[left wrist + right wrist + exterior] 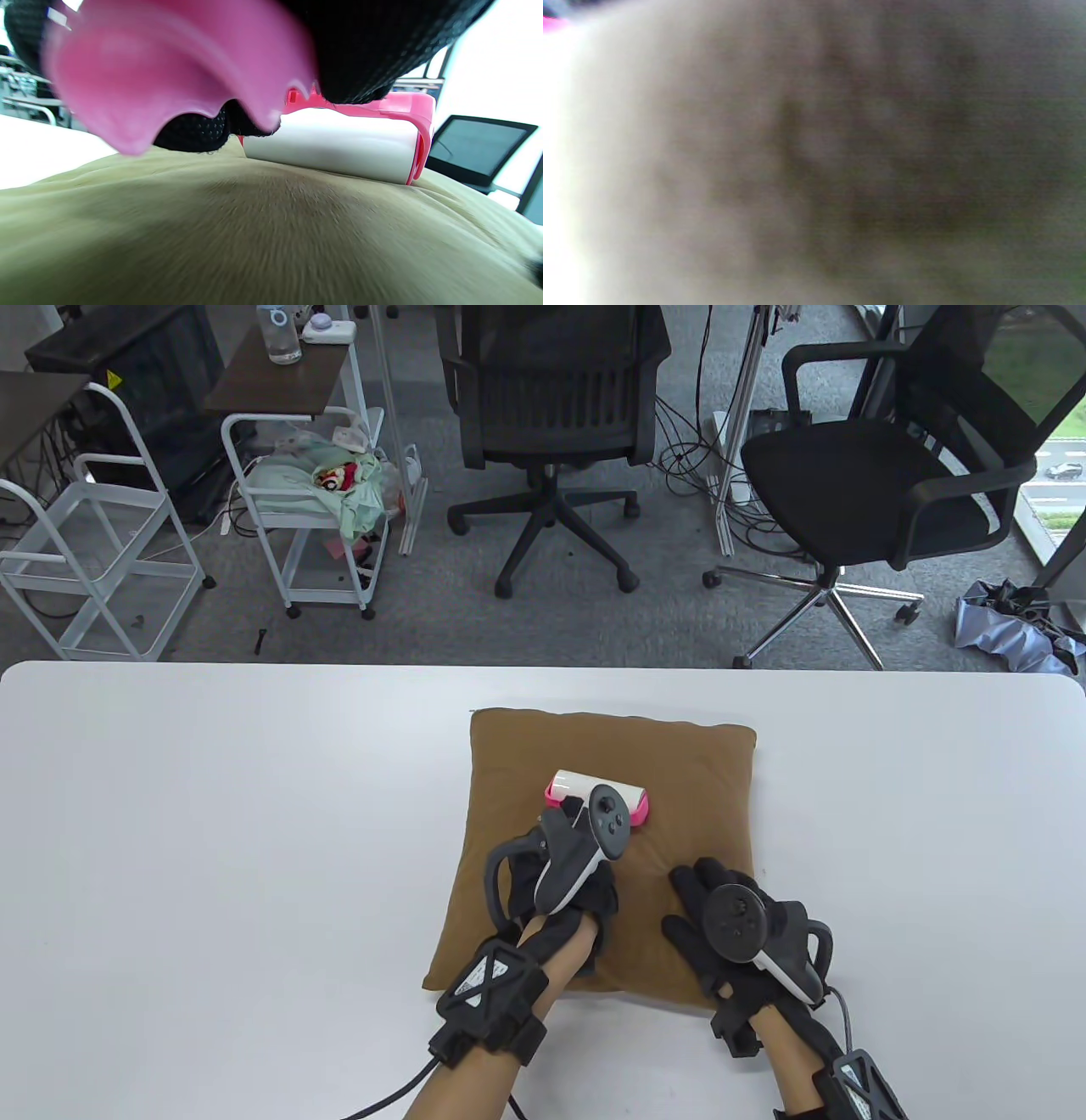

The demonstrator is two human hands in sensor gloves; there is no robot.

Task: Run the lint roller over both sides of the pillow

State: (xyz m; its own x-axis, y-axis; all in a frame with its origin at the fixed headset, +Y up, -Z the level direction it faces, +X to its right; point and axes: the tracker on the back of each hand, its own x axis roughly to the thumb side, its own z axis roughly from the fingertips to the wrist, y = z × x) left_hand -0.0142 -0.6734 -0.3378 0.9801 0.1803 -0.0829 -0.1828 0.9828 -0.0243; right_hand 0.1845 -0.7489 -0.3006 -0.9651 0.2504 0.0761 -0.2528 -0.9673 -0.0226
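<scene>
A brown square pillow [670,780] lies flat on the white table [212,831], right of centre. A lint roller [570,786] with a white roll and pink frame rests on the pillow's middle. My left hand [567,891] grips its pink handle [169,72]; the white roll [331,144] touches the pillow fabric [254,237]. My right hand [721,937] lies flat, fingers spread, pressing on the pillow's near right part. The right wrist view shows only blurred pillow fabric [840,169].
The table's far edge [543,668] lies just behind the pillow. Beyond it stand two black office chairs [551,432] and white wire carts [305,509]. Bare tabletop stretches to the left of the pillow and a narrower strip to its right.
</scene>
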